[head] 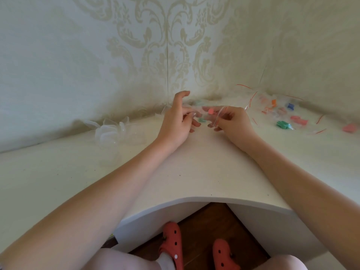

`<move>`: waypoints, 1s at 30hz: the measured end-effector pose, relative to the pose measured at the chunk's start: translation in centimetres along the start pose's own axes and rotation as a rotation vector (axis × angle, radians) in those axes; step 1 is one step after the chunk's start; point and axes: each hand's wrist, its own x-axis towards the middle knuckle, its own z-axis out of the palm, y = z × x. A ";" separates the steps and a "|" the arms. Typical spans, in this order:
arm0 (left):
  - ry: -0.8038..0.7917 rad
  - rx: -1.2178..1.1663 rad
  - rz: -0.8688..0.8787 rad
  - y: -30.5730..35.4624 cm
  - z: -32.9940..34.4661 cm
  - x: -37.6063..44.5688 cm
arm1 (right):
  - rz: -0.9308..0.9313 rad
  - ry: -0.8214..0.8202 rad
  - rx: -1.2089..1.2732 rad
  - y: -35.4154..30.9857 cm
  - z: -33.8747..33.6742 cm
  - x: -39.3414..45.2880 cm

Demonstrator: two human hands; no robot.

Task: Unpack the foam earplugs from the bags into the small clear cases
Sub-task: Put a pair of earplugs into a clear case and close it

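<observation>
Pinching from both sides, the fingers work at a small clear bag [211, 114] held up between the two hands just above the white table [194, 172]. The right hand [231, 121] has its thumb and fingers curled and clamped on the bag's right edge, while the left hand [175, 121] grips the left side with its lower fingers, its index finger lifted free and bent above. A pink earplug [210, 111] shows through the plastic between the fingertips, and a green earplug [202, 120] sits just below it; whether the green one is inside the bag or lying on the table behind, I cannot tell. Off to the right lie more bags with red strips [272, 106], holding orange, blue, pink and green earplugs, well apart from the hands. To the left, a cluster of clear cases [111, 131] rests on the table near the wall. Below the table edge, two red clogs [173, 244] stand on a dark wooden floor.
</observation>
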 end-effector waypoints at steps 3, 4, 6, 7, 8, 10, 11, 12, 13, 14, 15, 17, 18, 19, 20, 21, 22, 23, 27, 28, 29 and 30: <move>0.148 -0.109 -0.074 -0.6 -0.4 0.5 | 0.009 0.037 0.063 -0.5 -0.3 0.1; 0.177 -0.127 -0.087 -0.7 -0.5 0.5 | 0.011 0.027 0.059 -0.6 -0.4 0.1; 0.218 -0.150 -0.116 -0.6 -0.6 0.5 | 0.019 0.013 0.031 -0.6 -0.4 0.0; 0.231 -0.181 -0.137 -0.5 -0.6 0.5 | 0.008 0.010 -0.011 -0.6 -0.4 0.0; 0.240 -0.229 -0.162 -0.3 -0.6 0.5 | -0.015 0.004 -0.076 -0.6 -0.4 -0.1; 0.241 -0.352 -0.219 0.0 -0.6 0.6 | -0.077 -0.035 -0.220 -0.7 -0.4 -0.2; 0.242 -0.405 -0.247 0.2 -0.6 0.6 | -0.103 -0.059 -0.279 -0.7 -0.6 -0.2; 0.244 -0.449 -0.276 0.3 -0.6 0.6 | -0.121 -0.076 -0.330 -0.7 -0.7 -0.2; 0.245 -0.492 -0.308 0.4 -0.7 0.6 | -0.143 -0.085 -0.378 -0.7 -0.7 -0.2; 0.239 -0.541 -0.342 0.5 -0.6 0.6 | -0.173 -0.090 -0.422 -0.6 -0.8 -0.3; 0.223 -0.595 -0.373 0.6 -0.6 0.6 | -0.211 -0.092 -0.468 -0.4 -0.8 -0.2; 0.184 -0.682 -0.423 0.8 -0.4 0.6 | -0.298 -0.097 -0.566 -0.2 -0.7 -0.1; 0.170 -0.706 -0.445 1.0 -0.4 0.5 | -0.332 -0.096 -0.606 -0.1 -0.6 -0.1; 0.163 -0.717 -0.461 1.1 -0.3 0.5 | -0.350 -0.089 -0.629 0.0 -0.6 0.0; 0.167 -0.714 -0.474 1.2 -0.2 0.6 | -0.354 -0.074 -0.626 -0.1 -0.6 0.0; 0.185 -0.696 -0.485 1.2 -0.2 0.6 | -0.344 -0.051 -0.595 -0.2 -0.6 0.0; 0.216 -0.673 -0.496 1.1 -0.2 0.7 | -0.320 -0.021 -0.538 -0.4 -0.6 0.0; 0.253 -0.652 -0.507 1.0 -0.3 0.8 | -0.287 0.011 -0.454 -0.6 -0.5 -0.1; 0.347 -0.605 -0.532 0.8 -0.7 0.8 | -0.136 0.080 -0.105 -0.9 0.1 -0.1; 0.343 -0.583 -0.517 0.9 -0.7 0.7 | -0.113 0.096 -0.052 -0.9 0.1 -0.1; 0.338 -0.558 -0.495 0.9 -0.6 0.7 | -0.100 0.113 -0.008 -1.0 0.1 0.0; 0.338 -0.535 -0.470 1.0 -0.6 0.6 | -0.092 0.129 0.024 -1.1 0.0 0.1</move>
